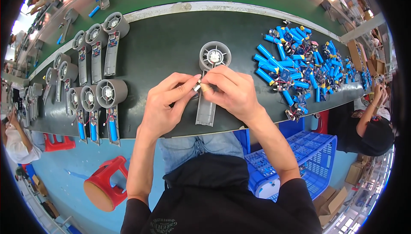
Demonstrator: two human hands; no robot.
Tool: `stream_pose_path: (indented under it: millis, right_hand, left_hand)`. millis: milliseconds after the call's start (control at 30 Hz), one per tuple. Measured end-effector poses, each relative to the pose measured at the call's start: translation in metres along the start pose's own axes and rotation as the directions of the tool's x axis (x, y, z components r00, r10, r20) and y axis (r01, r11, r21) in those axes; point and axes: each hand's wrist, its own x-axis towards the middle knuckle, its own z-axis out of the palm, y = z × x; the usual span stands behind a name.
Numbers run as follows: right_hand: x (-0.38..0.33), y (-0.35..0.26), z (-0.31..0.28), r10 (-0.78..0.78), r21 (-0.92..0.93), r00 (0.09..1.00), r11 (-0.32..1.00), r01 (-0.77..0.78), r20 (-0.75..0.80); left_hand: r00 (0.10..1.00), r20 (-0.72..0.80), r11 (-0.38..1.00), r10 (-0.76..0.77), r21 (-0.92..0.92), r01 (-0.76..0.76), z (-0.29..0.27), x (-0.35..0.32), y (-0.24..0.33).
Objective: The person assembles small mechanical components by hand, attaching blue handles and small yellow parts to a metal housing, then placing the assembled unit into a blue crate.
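In front of me a grey handheld fan housing [227, 57] lies on the dark table, its round head away from me and its open handle shell [205, 115] toward me. Over the handle, my left hand [165, 103] pinches a small white and silver ribbed piece [197, 85] between thumb and fingertips. The fingers of my right hand [234, 91] are closed right beside that piece, and what they hold is hidden. Both hands cover the joint between fan head and handle.
Several grey fan housings [112, 93] stand in rows at the left, some with blue cells in their handles. A heap of blue battery cells with circuit boards [295, 64] lies at the right. Below are a red stool [105, 187] and a blue crate [323, 165]. Other people sit at both sides.
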Motion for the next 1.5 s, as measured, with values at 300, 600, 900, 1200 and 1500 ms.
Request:
stream_pose_path:
  millis: [300, 600, 900, 1200, 1500]
  right_hand:
    - [-0.016, -0.042, -0.011, 0.803, 0.215, 0.553, 0.512, -0.831, 0.224]
    - [0.151, 0.126, 0.025, 0.514, -0.121, 0.852, 0.856, -0.503, 0.099]
    - [0.178, 0.222, 0.045, 0.528, -0.11, 0.849, 0.846, -0.522, 0.03]
    - [0.141, 0.145, -0.114, 0.627, -0.359, 0.649, 0.779, -0.514, 0.431]
    - [0.039, 0.048, -0.16, 0.75, -0.572, 0.488, 0.659, -0.488, 0.447]
  left_hand:
    - [0.946, -0.098, 0.916, -0.308, -0.3, 0.267, 0.019, 0.01, -0.005]
    - [0.862, -0.276, 0.894, -0.426, -0.275, 0.353, -0.009, 0.196, -0.072]
    - [0.757, -0.576, 0.678, -0.309, 0.426, 0.6, -0.039, 0.259, -0.157]
    - [0.667, -0.434, 0.782, -0.605, -0.165, 0.601, -0.067, 0.228, -0.141]
    - [0.751, -0.354, 0.817, -0.557, -0.07, 0.573, 0.02, 0.045, 0.032]
